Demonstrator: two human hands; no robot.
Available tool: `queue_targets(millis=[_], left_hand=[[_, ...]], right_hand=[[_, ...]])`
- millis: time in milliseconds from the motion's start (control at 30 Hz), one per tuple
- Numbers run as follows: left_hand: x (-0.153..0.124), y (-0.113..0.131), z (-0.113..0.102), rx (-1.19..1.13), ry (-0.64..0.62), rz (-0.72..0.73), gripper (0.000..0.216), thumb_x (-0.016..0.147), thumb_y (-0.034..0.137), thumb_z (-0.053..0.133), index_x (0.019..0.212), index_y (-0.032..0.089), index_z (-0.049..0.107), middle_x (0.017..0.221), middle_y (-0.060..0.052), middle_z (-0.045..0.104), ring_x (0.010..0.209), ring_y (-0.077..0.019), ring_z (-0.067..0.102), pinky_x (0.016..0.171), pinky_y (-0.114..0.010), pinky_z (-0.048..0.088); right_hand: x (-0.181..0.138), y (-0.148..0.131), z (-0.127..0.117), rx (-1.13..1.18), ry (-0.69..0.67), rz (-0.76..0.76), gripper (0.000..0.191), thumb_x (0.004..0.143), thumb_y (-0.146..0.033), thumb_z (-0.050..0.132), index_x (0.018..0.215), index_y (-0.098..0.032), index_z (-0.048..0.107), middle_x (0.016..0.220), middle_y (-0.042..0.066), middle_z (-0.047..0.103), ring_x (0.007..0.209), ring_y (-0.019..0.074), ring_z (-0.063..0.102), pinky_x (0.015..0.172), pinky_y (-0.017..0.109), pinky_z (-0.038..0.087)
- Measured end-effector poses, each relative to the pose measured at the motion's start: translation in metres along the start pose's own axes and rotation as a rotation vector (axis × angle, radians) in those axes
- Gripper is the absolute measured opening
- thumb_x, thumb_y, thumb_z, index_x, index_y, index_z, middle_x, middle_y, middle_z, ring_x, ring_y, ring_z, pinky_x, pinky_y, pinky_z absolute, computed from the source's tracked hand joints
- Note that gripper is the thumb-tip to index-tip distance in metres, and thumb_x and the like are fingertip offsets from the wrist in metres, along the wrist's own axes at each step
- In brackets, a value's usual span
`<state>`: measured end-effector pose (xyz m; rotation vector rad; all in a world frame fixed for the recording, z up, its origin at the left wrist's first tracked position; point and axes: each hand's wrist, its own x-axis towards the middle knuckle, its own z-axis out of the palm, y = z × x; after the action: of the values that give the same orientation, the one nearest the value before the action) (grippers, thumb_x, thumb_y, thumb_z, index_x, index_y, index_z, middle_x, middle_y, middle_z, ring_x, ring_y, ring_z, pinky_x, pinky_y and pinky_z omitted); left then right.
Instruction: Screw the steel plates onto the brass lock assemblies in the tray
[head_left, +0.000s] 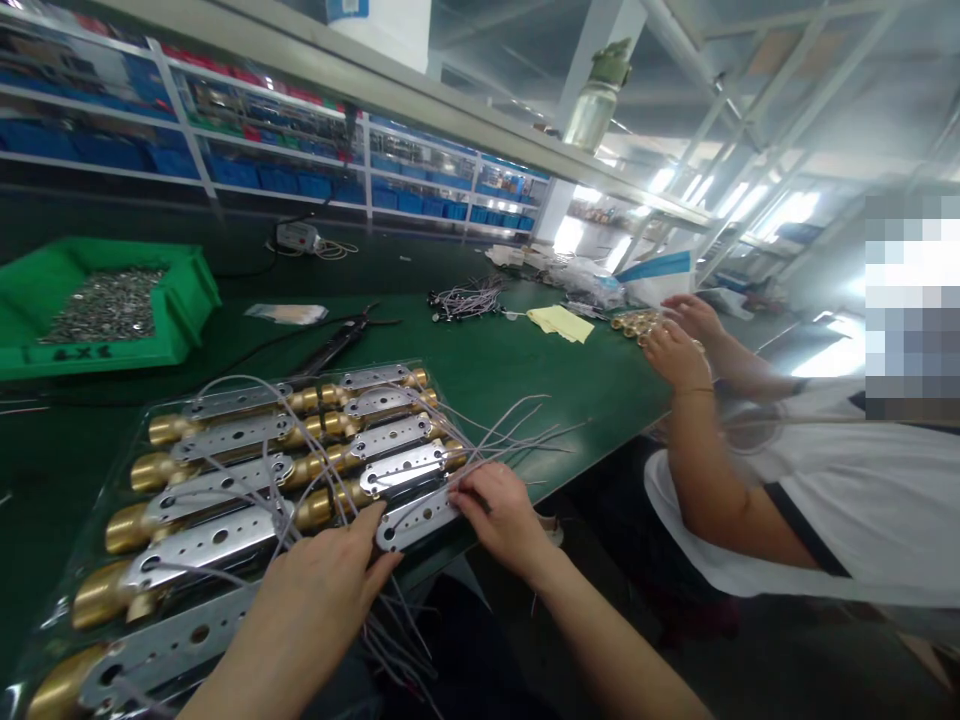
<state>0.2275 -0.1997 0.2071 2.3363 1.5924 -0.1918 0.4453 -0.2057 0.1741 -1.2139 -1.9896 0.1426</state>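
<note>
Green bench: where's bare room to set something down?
Bare green mat lies between the metal brackets, the wire bundle and the yellow paper. It is crowded near both hands, among brackets and loose wires.

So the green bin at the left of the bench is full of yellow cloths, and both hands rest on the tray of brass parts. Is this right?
Not quite. In the head view the green bin holds small silvery metal pieces, not yellow cloths. The rest stands: the left hand and right hand rest on the tray of brass parts with metal plates.
</note>
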Motion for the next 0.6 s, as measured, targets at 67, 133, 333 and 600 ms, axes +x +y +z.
queue_targets(millis=[67,133,333,600], left_hand=[[0.0,-0.003,-0.001,-0.043,0.003,0.009,0.041,0.097,0.029,0.051,0.136,0.016,0.047,0.103,-0.009,0.066,0.097,-0.03,0.062,0.085,-0.044,0.05],[0.001,-0.004,-0.002,-0.098,0.005,0.024,0.038,0.096,0.028,0.054,0.133,0.018,0.051,0.097,-0.007,0.067,0.095,-0.027,0.063,0.087,-0.041,0.049],[0.001,-0.006,-0.001,-0.042,-0.018,0.045,0.04,0.098,0.027,0.045,0.136,0.015,0.049,0.107,-0.013,0.065,0.097,-0.0319,0.063,0.086,-0.047,0.05],[0.001,-0.002,-0.002,-0.013,-0.02,0.021,0.037,0.098,0.026,0.045,0.133,0.015,0.052,0.103,-0.014,0.066,0.093,-0.0325,0.064,0.081,-0.046,0.052]], right_hand=[[-0.004,0.0,0.005,-0.037,0.028,-0.02,0.008,0.091,-0.014,0.056,0.084,-0.016,0.056,0.087,0.005,0.065,0.083,0.0193,0.058,0.082,0.036,0.041],[-0.007,-0.002,0.01,-0.028,0.062,-0.027,0.007,0.093,-0.013,0.051,0.089,-0.017,0.055,0.091,0.005,0.065,0.087,0.0194,0.058,0.085,0.037,0.04],[-0.009,-0.006,0.015,0.044,0.161,-0.009,0.009,0.093,-0.01,0.05,0.093,-0.017,0.056,0.096,0.004,0.066,0.09,0.0178,0.058,0.085,0.036,0.042],[-0.004,-0.002,0.01,0.026,0.138,0.015,0.003,0.091,-0.017,0.06,0.09,-0.017,0.063,0.097,0.006,0.064,0.098,0.0211,0.056,0.087,0.038,0.043]])
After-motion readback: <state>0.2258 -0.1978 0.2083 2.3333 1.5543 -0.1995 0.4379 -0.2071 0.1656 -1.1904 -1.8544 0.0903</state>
